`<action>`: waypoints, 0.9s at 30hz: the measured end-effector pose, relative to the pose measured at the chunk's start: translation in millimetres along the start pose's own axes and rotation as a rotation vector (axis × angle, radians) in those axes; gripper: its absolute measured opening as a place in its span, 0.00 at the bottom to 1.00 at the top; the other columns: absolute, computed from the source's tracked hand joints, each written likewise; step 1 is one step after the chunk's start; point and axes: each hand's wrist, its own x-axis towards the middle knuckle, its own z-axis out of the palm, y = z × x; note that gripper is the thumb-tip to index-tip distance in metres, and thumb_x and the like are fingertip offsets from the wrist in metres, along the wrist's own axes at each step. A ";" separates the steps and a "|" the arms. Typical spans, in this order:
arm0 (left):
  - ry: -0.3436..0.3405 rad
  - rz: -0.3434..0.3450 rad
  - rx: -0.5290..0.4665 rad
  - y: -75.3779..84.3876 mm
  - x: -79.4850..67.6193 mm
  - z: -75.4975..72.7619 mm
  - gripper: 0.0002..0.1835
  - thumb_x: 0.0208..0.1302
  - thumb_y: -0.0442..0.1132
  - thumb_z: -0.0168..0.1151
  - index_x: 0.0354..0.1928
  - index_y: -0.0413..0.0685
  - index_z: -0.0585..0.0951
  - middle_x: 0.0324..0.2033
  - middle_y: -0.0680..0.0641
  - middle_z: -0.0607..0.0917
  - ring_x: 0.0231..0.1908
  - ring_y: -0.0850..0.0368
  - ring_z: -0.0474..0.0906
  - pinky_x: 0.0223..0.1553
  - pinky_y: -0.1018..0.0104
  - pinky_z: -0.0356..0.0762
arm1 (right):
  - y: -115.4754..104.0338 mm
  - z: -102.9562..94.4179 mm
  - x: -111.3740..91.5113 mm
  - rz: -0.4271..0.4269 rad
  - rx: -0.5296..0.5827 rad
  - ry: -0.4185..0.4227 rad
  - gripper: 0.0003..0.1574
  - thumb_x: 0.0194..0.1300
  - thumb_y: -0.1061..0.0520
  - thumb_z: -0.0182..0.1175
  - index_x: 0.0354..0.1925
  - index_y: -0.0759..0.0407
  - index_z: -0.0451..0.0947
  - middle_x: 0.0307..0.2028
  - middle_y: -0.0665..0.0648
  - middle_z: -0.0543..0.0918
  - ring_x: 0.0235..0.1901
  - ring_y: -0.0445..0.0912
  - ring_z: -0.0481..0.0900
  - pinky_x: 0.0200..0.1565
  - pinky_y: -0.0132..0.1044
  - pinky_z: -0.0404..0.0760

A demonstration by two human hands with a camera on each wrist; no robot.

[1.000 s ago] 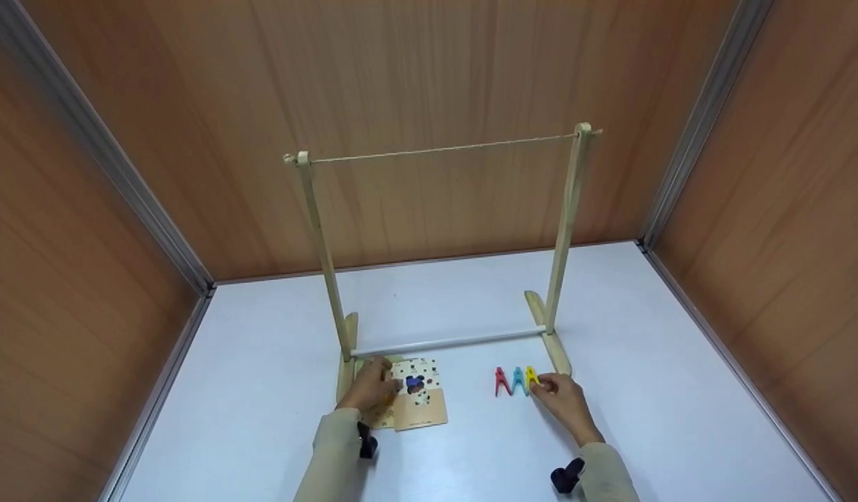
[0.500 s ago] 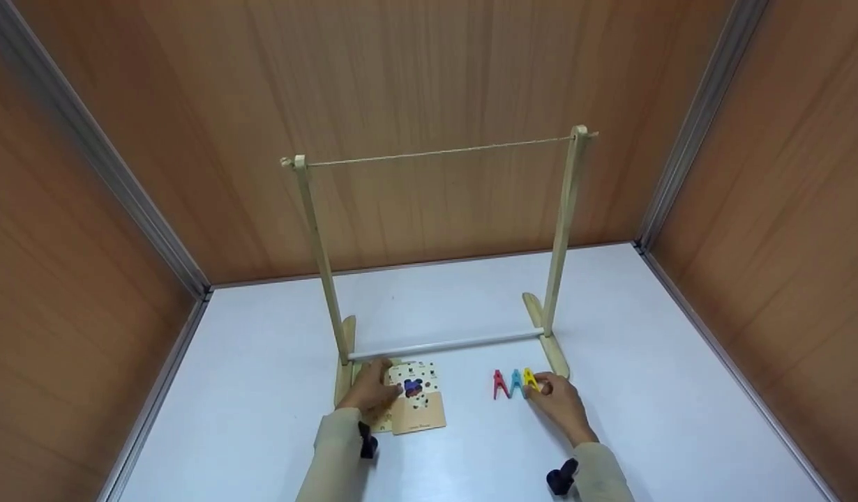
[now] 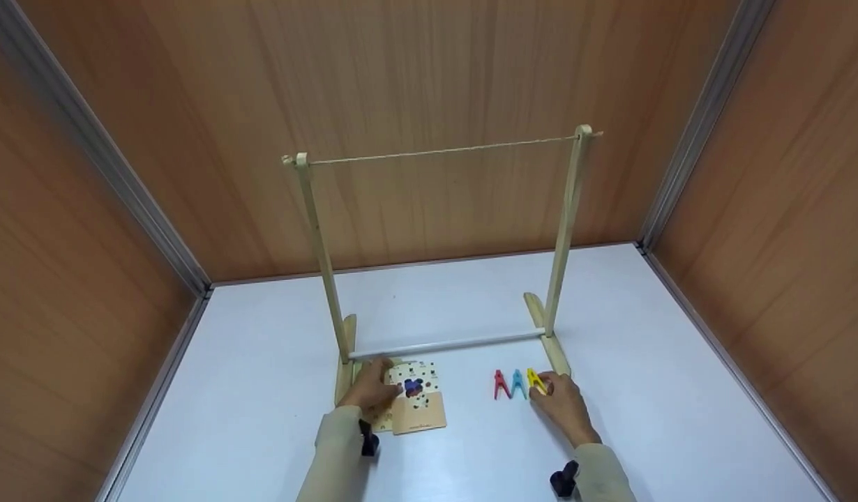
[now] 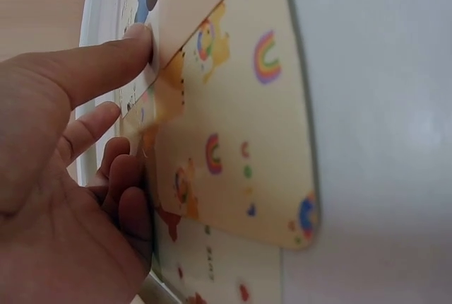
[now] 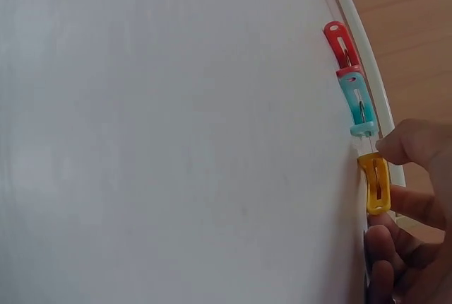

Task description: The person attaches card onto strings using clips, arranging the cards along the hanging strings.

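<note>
While the right hand [image 3: 563, 411] pinches a yellow peg [image 5: 375, 184] between thumb and fingers, I follow from my remote post — a blue peg [image 5: 358, 104] and a red peg [image 5: 342, 48] line up just beyond, toward ten o'clock from that hand, on a white table [image 3: 261, 383]. Whether the yellow peg touches the tabletop or is lifted, I cannot tell. Over at nine o'clock from this grip, the left hand [image 3: 368, 388] sets its thumb on the top card [image 3: 418, 418], its other fingers bent beside the edges; whether they grip anything, I cannot tell. That card lies at four o'clock from the left hand, overlapping a rainbow-printed card [image 4: 240, 148] at five. Farther out, toward ten o'clock from the right hand, a white rod [image 3: 446, 344] runs low between two wooden posts, with a string [image 3: 443, 150] tied across their tops at twelve o'clock in the head view.

I judge the step in hand to be taking hold of the yellow peg. The next move, as I read it, calls for a firm pinch drawn toward three o'clock — off the blue peg without tipping it — and a light left thumb, lest the cards slide.
</note>
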 end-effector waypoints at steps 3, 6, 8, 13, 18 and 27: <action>-0.002 0.038 0.023 0.5 -0.2 -1.0 0.26 0.56 0.36 0.70 0.55 0.44 0.71 0.48 0.41 0.76 0.48 0.47 0.71 0.54 0.48 0.70 | 0.0 1.6 -0.7 0.006 -0.032 -0.006 0.25 0.56 0.56 0.64 0.51 0.66 0.77 0.32 0.58 0.72 0.30 0.46 0.69 0.32 0.37 0.69; -0.005 0.065 0.036 1.6 -1.1 -2.8 0.26 0.55 0.35 0.71 0.54 0.42 0.70 0.44 0.42 0.76 0.44 0.48 0.72 0.50 0.50 0.71 | -0.6 3.7 -1.3 0.020 -0.054 -0.021 0.26 0.56 0.57 0.65 0.53 0.65 0.77 0.36 0.59 0.73 0.32 0.47 0.71 0.36 0.40 0.73; -0.006 0.056 0.026 2.1 -2.1 -3.7 0.26 0.54 0.34 0.71 0.54 0.42 0.70 0.45 0.42 0.76 0.45 0.49 0.72 0.51 0.50 0.71 | -0.7 4.8 -1.2 0.030 -0.059 -0.031 0.27 0.56 0.57 0.65 0.54 0.64 0.76 0.38 0.60 0.73 0.34 0.47 0.71 0.39 0.43 0.74; -0.012 0.037 -0.010 2.6 -4.8 -5.5 0.26 0.54 0.32 0.70 0.53 0.42 0.69 0.44 0.42 0.76 0.45 0.49 0.72 0.50 0.52 0.72 | -0.5 5.6 -1.2 0.041 -0.055 -0.033 0.23 0.57 0.57 0.65 0.48 0.67 0.73 0.39 0.61 0.74 0.36 0.49 0.73 0.43 0.46 0.75; -0.012 0.052 -0.004 1.6 -5.2 -6.6 0.25 0.54 0.31 0.70 0.52 0.43 0.69 0.42 0.43 0.76 0.42 0.50 0.71 0.45 0.56 0.71 | -0.9 4.8 -1.9 0.061 -0.041 -0.044 0.20 0.57 0.57 0.65 0.43 0.67 0.71 0.39 0.61 0.74 0.38 0.50 0.73 0.44 0.47 0.75; 0.002 0.076 -0.002 -1.3 -2.5 -6.4 0.26 0.52 0.29 0.70 0.51 0.43 0.68 0.40 0.43 0.74 0.39 0.51 0.69 0.41 0.58 0.70 | -1.4 0.0 -2.0 0.055 -0.044 -0.039 0.19 0.55 0.58 0.66 0.42 0.69 0.74 0.37 0.62 0.76 0.37 0.50 0.75 0.44 0.47 0.77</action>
